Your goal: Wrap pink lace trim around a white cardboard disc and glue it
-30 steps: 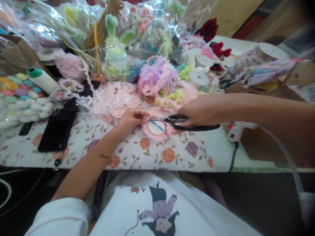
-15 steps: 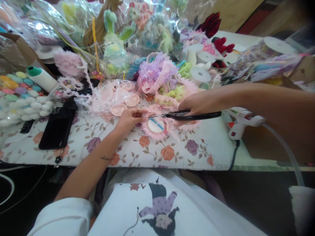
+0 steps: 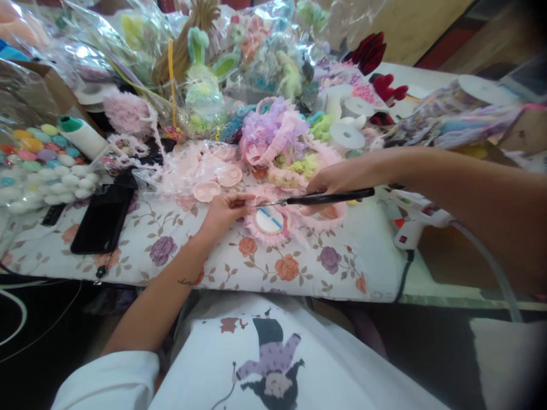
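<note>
My right hand (image 3: 331, 181) is closed around black-handled scissors (image 3: 329, 197), whose blades point left over a round pink ruffled piece (image 3: 260, 232) on the table. The piece has a white centre with blue strips. At its upper left edge, the fingers of my left hand (image 3: 226, 212) are pinched on the pink ruffle, close to the scissor tips. The blades look closed together. Beneath my right hand lies a pink frilly loop (image 3: 337, 221). Directly behind are a lilac and pink ruffled headband (image 3: 273, 131) and pink ear-like pieces in a clear bag (image 3: 207, 190).
A black phone (image 3: 102, 221) lies on the flowered cloth (image 3: 239, 273) at the left, below bags of coloured balls (image 3: 43, 165). A white glue gun (image 3: 412, 219) with its cord sits right. Ribbon spools (image 3: 347, 136) and wrapped plush flowers (image 3: 203, 91) crowd the back.
The scissor handles have come together, closing the blades at the ruffle's upper left edge. Both hands stay nearly in place, and the view has shifted slightly.
</note>
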`<act>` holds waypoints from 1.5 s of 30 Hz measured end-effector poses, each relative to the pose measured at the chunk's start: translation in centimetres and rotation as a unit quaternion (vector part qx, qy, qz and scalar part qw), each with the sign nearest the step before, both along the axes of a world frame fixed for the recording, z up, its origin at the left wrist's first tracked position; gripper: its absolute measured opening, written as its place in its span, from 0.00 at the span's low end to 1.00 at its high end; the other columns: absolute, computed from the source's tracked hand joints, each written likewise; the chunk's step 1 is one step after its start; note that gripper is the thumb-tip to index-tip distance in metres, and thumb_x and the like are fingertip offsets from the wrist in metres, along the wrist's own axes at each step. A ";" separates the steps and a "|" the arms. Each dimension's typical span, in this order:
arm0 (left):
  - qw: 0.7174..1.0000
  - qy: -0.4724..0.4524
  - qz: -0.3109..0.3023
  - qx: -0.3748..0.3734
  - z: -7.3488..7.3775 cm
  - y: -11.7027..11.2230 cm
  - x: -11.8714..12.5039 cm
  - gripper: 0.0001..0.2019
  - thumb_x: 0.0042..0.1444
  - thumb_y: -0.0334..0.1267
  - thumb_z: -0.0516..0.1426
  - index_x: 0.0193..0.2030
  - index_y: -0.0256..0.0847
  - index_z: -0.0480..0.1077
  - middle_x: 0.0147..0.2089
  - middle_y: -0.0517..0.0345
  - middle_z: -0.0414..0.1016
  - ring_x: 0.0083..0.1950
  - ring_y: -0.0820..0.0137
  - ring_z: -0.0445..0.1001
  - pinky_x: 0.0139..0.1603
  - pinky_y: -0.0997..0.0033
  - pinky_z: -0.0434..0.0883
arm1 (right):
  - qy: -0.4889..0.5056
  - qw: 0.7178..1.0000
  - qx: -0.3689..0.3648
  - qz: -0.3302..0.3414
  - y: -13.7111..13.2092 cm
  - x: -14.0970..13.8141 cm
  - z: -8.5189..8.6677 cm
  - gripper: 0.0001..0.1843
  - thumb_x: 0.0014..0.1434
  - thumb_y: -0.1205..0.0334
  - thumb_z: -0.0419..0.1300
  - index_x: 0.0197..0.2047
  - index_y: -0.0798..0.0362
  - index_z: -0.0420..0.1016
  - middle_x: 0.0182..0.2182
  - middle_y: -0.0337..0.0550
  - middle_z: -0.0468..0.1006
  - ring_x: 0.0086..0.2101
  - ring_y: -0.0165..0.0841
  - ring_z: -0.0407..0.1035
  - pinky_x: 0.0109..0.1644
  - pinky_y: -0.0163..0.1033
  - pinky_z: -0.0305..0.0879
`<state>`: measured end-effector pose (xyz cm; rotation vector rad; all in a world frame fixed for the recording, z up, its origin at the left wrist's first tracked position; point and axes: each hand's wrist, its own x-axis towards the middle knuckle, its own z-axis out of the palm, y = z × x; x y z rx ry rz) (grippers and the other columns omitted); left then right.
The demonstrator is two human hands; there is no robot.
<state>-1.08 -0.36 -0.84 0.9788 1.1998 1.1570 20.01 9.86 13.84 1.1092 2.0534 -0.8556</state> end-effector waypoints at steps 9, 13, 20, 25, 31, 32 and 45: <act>1.000 0.007 0.000 -0.004 0.2 -0.1 0.1 0.19 0.40 0.33 0.67 0.43 0.36 0.78 0.34 0.55 0.80 0.31 0.73 0.72 0.31 0.75 0.67 | 0.015 0.998 -0.041 -0.034 -0.1 0.3 -0.5 0.27 0.59 0.43 0.56 0.26 0.61 0.68 0.15 0.26 0.60 0.17 0.17 0.55 0.22 0.27 0.45; 1.000 0.005 0.002 -0.007 0.2 -0.1 0.2 0.19 0.40 0.33 0.67 0.43 0.35 0.78 0.36 0.54 0.81 0.33 0.71 0.74 0.32 0.74 0.67 | 0.032 0.997 -0.061 -0.029 0.0 0.8 -0.8 0.26 0.60 0.43 0.54 0.27 0.61 0.68 0.14 0.25 0.59 0.16 0.17 0.55 0.22 0.28 0.44; 1.000 0.005 0.007 -0.007 0.4 -0.2 0.2 0.19 0.39 0.33 0.67 0.42 0.35 0.79 0.35 0.54 0.81 0.35 0.70 0.75 0.35 0.73 0.69 | 0.033 0.998 -0.055 -0.011 0.5 0.9 -1.5 0.28 0.61 0.41 0.52 0.28 0.60 0.67 0.15 0.26 0.59 0.18 0.17 0.56 0.24 0.28 0.46; 1.000 0.005 0.009 -0.005 0.3 -0.1 0.2 0.18 0.39 0.33 0.67 0.41 0.36 0.79 0.33 0.55 0.81 0.33 0.70 0.74 0.34 0.72 0.68 | 0.030 0.996 -0.086 0.022 0.9 1.5 -2.3 0.30 0.54 0.33 0.58 0.30 0.56 0.68 0.18 0.31 0.60 0.19 0.22 0.56 0.22 0.31 0.51; 1.000 0.004 0.014 -0.002 0.2 -0.1 0.3 0.18 0.38 0.32 0.67 0.41 0.37 0.79 0.33 0.55 0.81 0.33 0.71 0.74 0.35 0.72 0.69 | 0.051 0.997 -0.064 0.016 0.7 2.2 -3.2 0.29 0.53 0.33 0.59 0.29 0.55 0.68 0.19 0.32 0.56 0.20 0.24 0.53 0.23 0.33 0.50; 1.000 0.004 0.015 -0.002 0.2 -0.1 0.3 0.18 0.38 0.32 0.67 0.41 0.36 0.79 0.34 0.55 0.81 0.33 0.71 0.74 0.35 0.72 0.69 | 0.054 0.997 -0.058 0.021 0.8 2.3 -3.4 0.29 0.53 0.34 0.59 0.29 0.55 0.68 0.19 0.32 0.58 0.21 0.24 0.54 0.24 0.34 0.50; 1.000 0.013 0.010 0.003 0.0 -0.2 0.3 0.19 0.39 0.34 0.67 0.42 0.35 0.79 0.31 0.55 0.80 0.32 0.71 0.74 0.34 0.73 0.68 | 0.053 0.996 0.049 0.056 -1.1 1.6 -3.0 0.23 0.60 0.46 0.55 0.37 0.60 0.77 0.25 0.42 0.71 0.26 0.29 0.60 0.30 0.37 0.50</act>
